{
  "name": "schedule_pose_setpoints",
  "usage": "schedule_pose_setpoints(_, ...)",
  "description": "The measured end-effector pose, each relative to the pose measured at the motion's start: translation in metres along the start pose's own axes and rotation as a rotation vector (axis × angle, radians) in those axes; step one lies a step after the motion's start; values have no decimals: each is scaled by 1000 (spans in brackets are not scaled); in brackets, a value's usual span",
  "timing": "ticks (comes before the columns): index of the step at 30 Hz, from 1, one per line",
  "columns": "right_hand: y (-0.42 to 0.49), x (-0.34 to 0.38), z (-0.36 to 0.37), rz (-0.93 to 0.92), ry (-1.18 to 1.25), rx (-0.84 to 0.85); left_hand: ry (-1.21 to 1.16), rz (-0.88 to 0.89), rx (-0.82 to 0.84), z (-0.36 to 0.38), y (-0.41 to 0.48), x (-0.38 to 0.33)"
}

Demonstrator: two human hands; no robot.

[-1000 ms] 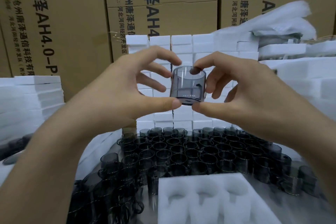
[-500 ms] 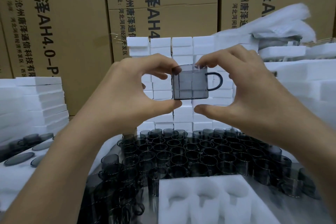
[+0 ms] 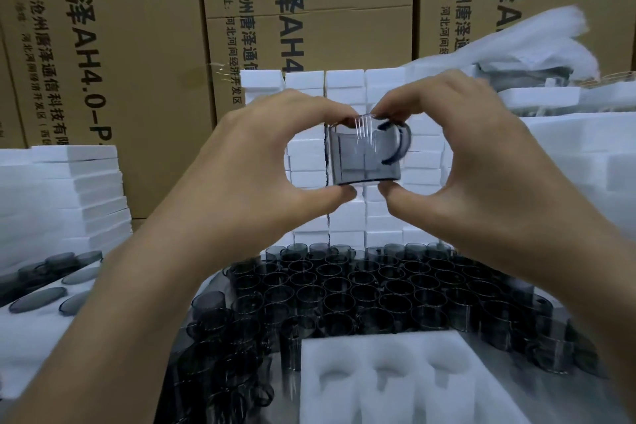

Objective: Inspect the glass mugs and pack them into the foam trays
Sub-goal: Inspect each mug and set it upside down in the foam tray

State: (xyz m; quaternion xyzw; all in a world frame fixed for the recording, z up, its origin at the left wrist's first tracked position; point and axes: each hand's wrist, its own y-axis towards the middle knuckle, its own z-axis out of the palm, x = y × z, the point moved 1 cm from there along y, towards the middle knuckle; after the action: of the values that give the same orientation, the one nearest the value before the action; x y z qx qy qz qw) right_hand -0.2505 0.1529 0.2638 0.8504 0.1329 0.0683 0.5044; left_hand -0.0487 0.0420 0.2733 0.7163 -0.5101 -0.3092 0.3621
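Observation:
A smoky grey glass mug [image 3: 361, 157] is held up at chest height in front of the foam stacks, upright, its handle turned toward me on the right side. My left hand [image 3: 261, 162] pinches it with a finger on the rim and the thumb under the base. My right hand [image 3: 461, 148] grips it the same way from the other side. Below, several rows of matching grey mugs [image 3: 361, 289] stand on the table. A white foam tray [image 3: 389, 385] with empty moulded pockets lies at the near edge.
Stacks of white foam blocks [image 3: 344, 86] rise behind the mugs, more foam [image 3: 65, 189] at the left and right. Grey glass lids [image 3: 38, 299] lie on foam at the left. Printed cardboard boxes [image 3: 137, 45] wall off the back.
Both hands turned the mug: first tilted with its mouth toward me, then upright with the handle to the right, now the handle has come round toward me. The hands stayed at the same height.

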Motion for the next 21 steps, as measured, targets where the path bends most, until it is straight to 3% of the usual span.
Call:
schedule_pose_setpoints(3, 0, 0, 1, -7, 20, 0, 12, -55, -8, 2, 0, 3)
schedule_pose_setpoints(10, -4, -10, 7, 74, 83, 42, -220, -139, 50, 7, 2, 11)
schedule_pose_setpoints(21, -1, 2, 4, 31, -83, 33, -94, -67, 43, 13, 2, 15)
